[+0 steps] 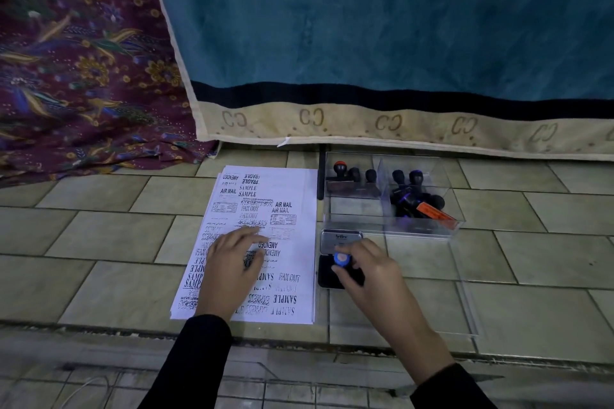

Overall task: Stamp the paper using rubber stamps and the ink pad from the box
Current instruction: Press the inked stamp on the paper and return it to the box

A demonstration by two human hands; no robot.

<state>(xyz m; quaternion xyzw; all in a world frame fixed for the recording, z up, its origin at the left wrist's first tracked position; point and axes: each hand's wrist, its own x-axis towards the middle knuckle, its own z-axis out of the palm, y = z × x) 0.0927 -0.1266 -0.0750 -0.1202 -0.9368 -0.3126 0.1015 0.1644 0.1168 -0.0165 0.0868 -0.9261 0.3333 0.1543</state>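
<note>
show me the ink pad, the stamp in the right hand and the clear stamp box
ink pad [335,240]: head view, on its silver lid
rubber stamp [341,259]: head view, on the blue top of its handle
clear box [418,231]: head view, on its front wall

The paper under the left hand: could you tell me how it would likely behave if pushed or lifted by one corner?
The paper looks like a thin stack of loose sheets, so it would probably droop and fan apart if lifted. On the smooth tiled floor it may slide, which is likely why the left hand presses flat on it.
</note>
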